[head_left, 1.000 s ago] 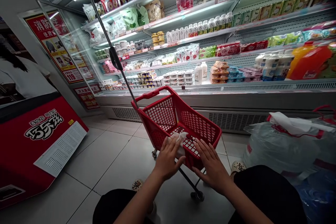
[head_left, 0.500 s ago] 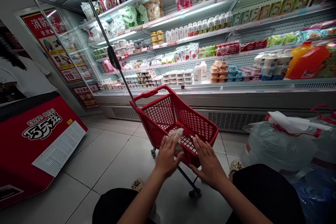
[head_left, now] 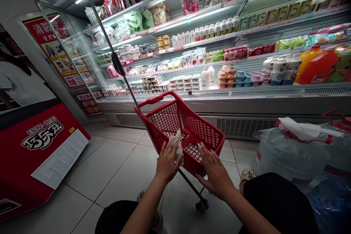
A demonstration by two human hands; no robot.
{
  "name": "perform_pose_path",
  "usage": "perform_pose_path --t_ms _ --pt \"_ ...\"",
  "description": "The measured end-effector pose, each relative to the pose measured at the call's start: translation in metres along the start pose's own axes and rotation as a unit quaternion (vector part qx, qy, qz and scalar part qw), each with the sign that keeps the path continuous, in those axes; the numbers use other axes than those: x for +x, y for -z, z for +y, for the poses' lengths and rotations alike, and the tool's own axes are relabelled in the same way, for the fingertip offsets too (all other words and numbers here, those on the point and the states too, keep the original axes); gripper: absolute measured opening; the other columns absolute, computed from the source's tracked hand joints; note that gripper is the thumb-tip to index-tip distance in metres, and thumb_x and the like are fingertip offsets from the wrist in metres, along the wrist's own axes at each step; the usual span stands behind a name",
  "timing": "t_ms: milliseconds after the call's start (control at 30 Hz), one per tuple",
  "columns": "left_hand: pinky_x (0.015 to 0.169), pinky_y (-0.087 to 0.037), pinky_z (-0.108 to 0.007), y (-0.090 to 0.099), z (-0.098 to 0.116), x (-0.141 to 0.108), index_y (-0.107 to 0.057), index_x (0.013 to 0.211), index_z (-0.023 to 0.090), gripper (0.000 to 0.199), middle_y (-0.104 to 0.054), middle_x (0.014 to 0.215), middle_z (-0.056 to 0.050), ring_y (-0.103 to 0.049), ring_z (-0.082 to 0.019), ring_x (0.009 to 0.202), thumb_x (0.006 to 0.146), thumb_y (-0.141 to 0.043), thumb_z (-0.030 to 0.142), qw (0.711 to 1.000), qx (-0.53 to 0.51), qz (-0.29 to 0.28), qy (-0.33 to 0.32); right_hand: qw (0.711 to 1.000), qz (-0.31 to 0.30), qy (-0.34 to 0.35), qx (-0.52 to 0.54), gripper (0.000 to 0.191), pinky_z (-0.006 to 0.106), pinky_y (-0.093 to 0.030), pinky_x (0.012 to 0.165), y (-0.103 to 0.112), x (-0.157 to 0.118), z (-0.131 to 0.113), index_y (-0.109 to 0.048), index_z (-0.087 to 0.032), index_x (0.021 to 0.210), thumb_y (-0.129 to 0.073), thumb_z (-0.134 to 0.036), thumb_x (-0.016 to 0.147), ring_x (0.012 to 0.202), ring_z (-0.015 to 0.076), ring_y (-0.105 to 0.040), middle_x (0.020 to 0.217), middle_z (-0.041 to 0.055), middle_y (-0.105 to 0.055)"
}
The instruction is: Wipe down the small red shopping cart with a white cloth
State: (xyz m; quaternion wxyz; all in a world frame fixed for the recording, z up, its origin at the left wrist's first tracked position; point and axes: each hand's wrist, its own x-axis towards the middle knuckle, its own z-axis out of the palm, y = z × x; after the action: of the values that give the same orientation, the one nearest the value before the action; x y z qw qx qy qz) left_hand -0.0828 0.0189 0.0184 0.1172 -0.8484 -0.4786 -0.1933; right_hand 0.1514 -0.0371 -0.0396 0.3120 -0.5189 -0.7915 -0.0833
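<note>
A red plastic shopping cart [head_left: 204, 126] with lattice walls stands before me, its basket tilted in view. At its near left corner, my left hand [head_left: 167, 159] lies over a crumpled white tissue [head_left: 178, 144], holding it against the basket wall. Part of the tissue is hidden under the fingers. My right hand [head_left: 215, 172] rests at the near right end of the basket, fingers straight and close together, thumb apart, with nothing in it. A dark pole with a black fitting [head_left: 117, 64] rises from the cart's handle side.
Behind the cart runs a lit refrigerated shelf [head_left: 164, 100] of dairy cups, bottles and bags. A red freezer chest [head_left: 16, 168] stands at left, with a person in white [head_left: 22, 80] behind it. Plastic-wrapped water bottles [head_left: 293, 153] sit at right. My knees flank the cart.
My left hand has slid a little left and toward me with the tissue along the cart. My right hand stays almost in place; the view shifts slightly.
</note>
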Motion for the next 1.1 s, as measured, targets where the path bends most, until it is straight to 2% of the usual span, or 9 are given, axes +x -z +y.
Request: perform_pose_path --t_ms 133,267,367,467,600,700,800,1000,1100 --pt "0.131 -0.018 -0.05 -0.008 0.038 -0.014 -0.009 0.168 0.025 0.073 -0.024 0.173 -0.006 -0.02 -0.023 0.16 0.108 -0.043 0.045 0.999 -0.04 -0.003 0.002 1.0 0.006 -0.018 0.021 0.097 0.054 -0.028 0.127 -0.002 0.001 -0.004 0.006 -0.018 0.168 -0.054 -0.048 0.099 0.158 0.0315 -0.023 0.175 0.0121 -0.011" --pt "0.131 -0.019 -0.055 0.0 0.067 -0.025 -0.009 0.168 0.035 0.066 -0.019 0.174 -0.001 -0.019 -0.024 0.161 0.11 -0.039 0.044 0.993 -0.109 -0.039 -0.008 0.997 -0.014 -0.037 0.071 0.091 0.055 -0.03 0.126 0.002 -0.002 0.004 -0.005 -0.02 0.169 -0.051 -0.059 0.1 0.157 0.0312 -0.026 0.173 0.0121 -0.022" --pt "0.128 -0.027 -0.053 0.006 0.073 -0.029 -0.013 0.167 0.039 0.061 -0.017 0.175 -0.001 -0.019 -0.025 0.161 0.11 -0.035 0.042 0.979 -0.2 -0.046 0.004 0.99 -0.006 -0.074 0.118 0.062 0.056 -0.036 0.122 0.003 -0.002 0.012 -0.045 -0.025 0.157 -0.047 -0.057 0.103 0.154 0.0313 -0.035 0.166 0.0102 -0.039" --pt "0.125 -0.037 -0.046 0.003 0.074 -0.03 -0.014 0.167 0.036 0.058 -0.018 0.175 -0.004 -0.023 -0.022 0.16 0.111 -0.029 0.036 0.955 -0.293 -0.007 0.046 0.984 0.022 -0.092 0.149 0.039 0.061 -0.037 0.119 0.003 0.005 0.014 -0.074 -0.029 0.118 -0.049 -0.055 0.103 0.148 0.0335 -0.044 0.147 0.0085 -0.061" --pt "0.122 -0.04 -0.048 -0.013 0.069 -0.029 -0.033 0.157 0.03 0.049 -0.032 0.168 -0.011 -0.033 -0.025 0.156 0.109 -0.039 0.035 0.933 -0.315 0.083 0.153 0.972 0.063 -0.116 0.195 0.031 0.067 -0.032 0.119 0.003 0.014 0.011 -0.074 -0.029 0.104 -0.054 -0.052 0.102 0.135 0.0328 -0.058 0.135 0.0079 -0.07" --pt "0.117 -0.044 -0.052 -0.026 0.061 -0.026 -0.037 0.148 0.023 0.051 -0.048 0.152 -0.018 -0.047 -0.029 0.146 0.103 -0.053 0.039 0.911 -0.35 0.069 0.207 0.959 0.074 -0.138 0.238 0.03 0.071 -0.026 0.12 0.007 0.016 0.009 -0.073 -0.028 0.101 -0.054 -0.052 0.102 0.129 0.0324 -0.063 0.136 0.0085 -0.069" --pt "0.107 -0.052 -0.047 -0.032 0.053 -0.024 -0.037 0.143 0.022 0.054 -0.058 0.141 -0.018 -0.059 -0.028 0.133 0.099 -0.059 0.044 0.872 -0.433 0.043 0.223 0.953 0.066 -0.139 0.26 0.03 0.073 -0.021 0.121 0.013 0.013 0.009 -0.073 -0.028 0.101 -0.055 -0.052 0.101 0.132 0.0335 -0.06 0.142 0.0093 -0.065" --pt "0.086 -0.06 -0.037 -0.016 0.049 -0.024 -0.036 0.149 0.023 0.063 -0.071 0.118 -0.011 -0.073 -0.021 0.098 0.097 -0.061 0.05 0.801 -0.566 -0.019 0.194 0.92 0.099 -0.175 0.336 0.029 0.056 -0.048 0.112 0.028 0.002 0.009 -0.073 -0.027 0.102 -0.057 -0.051 0.101 0.144 0.0331 -0.049 0.156 0.011 -0.052" --pt "0.088 -0.058 -0.037 0.003 0.052 -0.024 -0.041 0.153 0.025 0.063 -0.075 0.107 -0.007 -0.072 -0.021 0.097 0.097 -0.063 0.044 0.803 -0.571 -0.007 0.172 0.908 0.11 -0.188 0.359 0.027 0.054 -0.05 0.111 0.038 -0.002 0.01 -0.072 -0.026 0.102 -0.059 -0.05 0.099 0.144 0.034 -0.049 0.158 0.0116 -0.05"
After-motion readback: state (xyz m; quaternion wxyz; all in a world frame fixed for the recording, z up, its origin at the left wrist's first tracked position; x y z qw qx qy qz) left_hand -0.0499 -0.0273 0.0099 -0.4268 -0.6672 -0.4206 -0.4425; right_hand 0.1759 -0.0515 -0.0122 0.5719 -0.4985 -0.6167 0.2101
